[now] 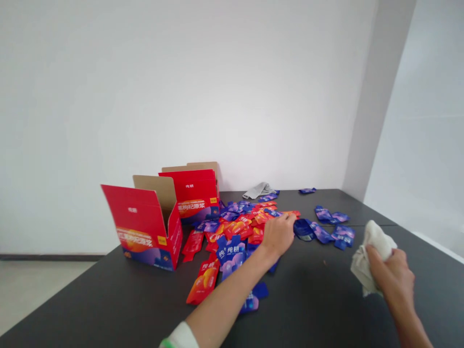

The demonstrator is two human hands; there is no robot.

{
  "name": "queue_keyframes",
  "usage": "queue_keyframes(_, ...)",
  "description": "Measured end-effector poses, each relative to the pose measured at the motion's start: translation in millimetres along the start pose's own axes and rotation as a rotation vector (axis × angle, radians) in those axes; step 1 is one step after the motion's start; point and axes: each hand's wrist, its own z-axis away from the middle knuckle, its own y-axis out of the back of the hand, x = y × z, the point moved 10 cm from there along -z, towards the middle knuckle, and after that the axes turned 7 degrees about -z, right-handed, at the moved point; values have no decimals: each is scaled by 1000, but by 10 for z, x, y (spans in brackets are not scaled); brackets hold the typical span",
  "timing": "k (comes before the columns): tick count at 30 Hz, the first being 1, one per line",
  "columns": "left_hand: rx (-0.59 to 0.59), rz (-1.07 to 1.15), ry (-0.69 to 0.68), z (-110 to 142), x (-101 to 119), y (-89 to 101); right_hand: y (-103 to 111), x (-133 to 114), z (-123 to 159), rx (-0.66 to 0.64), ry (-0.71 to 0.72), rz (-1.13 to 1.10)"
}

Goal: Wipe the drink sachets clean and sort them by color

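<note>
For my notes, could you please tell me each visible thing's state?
Front red cardboard box: upright, top open
Rear red cardboard box: upright, flaps raised
Red and blue glossy pouches: piled, some scattered
White cloth: bunched in right hand
Grey cloth: crumpled
Left hand: curled, grip unclear

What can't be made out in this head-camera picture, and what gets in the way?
All in the head view:
- Left hand: whether it pinches anything; the hand itself hides its grip.
- Right hand: some fingers, hidden by the white cloth.
- Front red box and rear red box: contents, behind their front walls.
- Blue pouch: full outline, covered by the left forearm.
- Speck: too small to identify.
- Left sleeve: cut off by the bottom edge.
</note>
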Motion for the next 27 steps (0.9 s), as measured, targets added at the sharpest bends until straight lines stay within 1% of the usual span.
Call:
queue_keyframes(3, 34, 8, 56, -116, -372, 179, -51, -28, -39, 3, 55, 0)
queue_keyframes(6, 45, 6, 80, -38, -676, 276, -208, -124, -20, -98, 118, 34)
queue_keyframes(8, 33, -3, 83, 118, -822, 246, -334, -189, 19, -188, 162, 65)
queue_keyframes(10, 4, -21, 76, 325, -936, 151, -432, -226, 59, -253, 199, 84)
queue_keyframes(12, -35, -48, 66, 547, -1040, 35, -491, -221, 88, -284, 215, 98)
queue_keyframes(14, -54, -86, 64, 753, -1152, -35, -538, -177, 111, -305, 212, 127)
queue_keyframes(16, -48, -102, 76, 932, -1278, -35, -584, -121, 134, -333, 216, 174)
queue_keyframes(19, -27, -99, 121, 1167, -1516, 38, -615, -53, 131, -356, 252, 226)
queue_keyframes(22, -57, -120, 182, 1403, -1785, 46, -613, 73, 9, -362, 225, 245)
queue_keyframes(24, -117, -116, 197, 1556, -1910, -29, -620, 168, -117, -365, 192, 253)
queue_keyframes(27, -191, -78, 225, 1727, -2008, -179, -651, 255, -271, -356, 187, 245)
